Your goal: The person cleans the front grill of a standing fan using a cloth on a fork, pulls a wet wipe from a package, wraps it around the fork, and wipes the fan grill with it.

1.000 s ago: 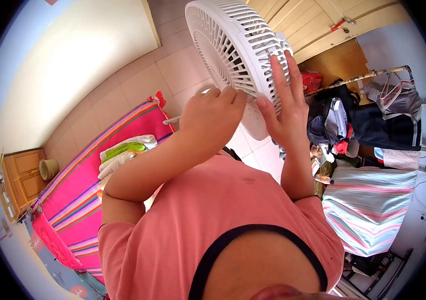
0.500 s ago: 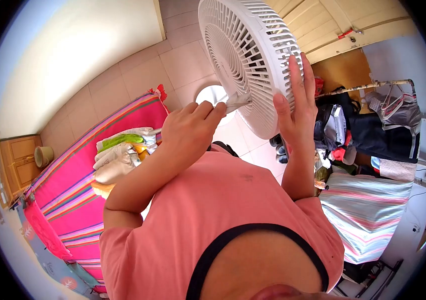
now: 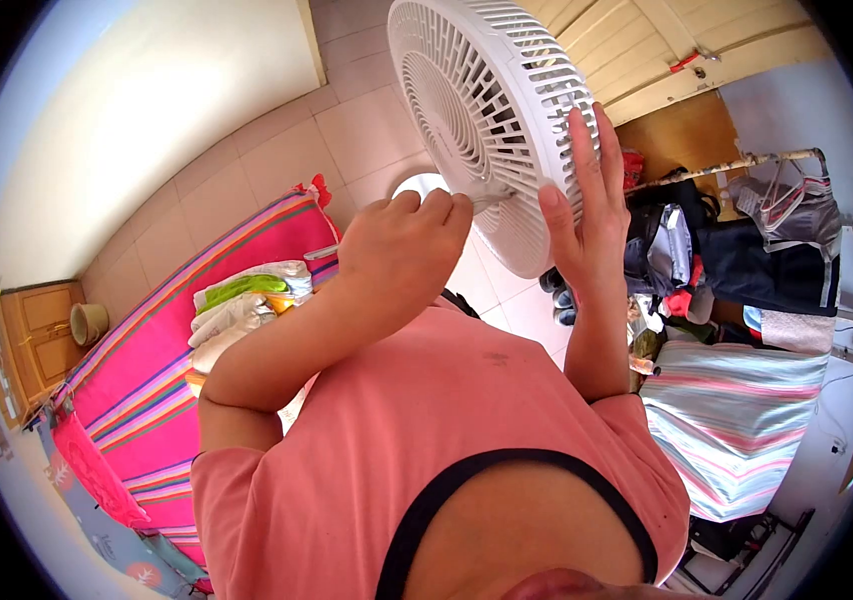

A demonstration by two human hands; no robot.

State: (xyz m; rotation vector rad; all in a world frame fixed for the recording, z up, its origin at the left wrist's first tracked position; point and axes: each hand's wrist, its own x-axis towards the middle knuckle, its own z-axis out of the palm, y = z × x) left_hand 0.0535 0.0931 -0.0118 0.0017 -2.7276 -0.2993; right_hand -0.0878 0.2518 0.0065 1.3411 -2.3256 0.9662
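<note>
while the white fan (image 3: 497, 140) sits at 1 o'clock, the right hand (image 3: 595, 205) lies along its side, thumb apart from fingers, and the left hand (image 3: 405, 240) clenches a pale tool (image 3: 492, 196) (type unclear) at its front; pushing too hard could tip the fan.

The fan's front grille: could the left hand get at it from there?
Probably yes: the left hand is close beside the front grille, with only the pale tool it holds showing between them.
</note>
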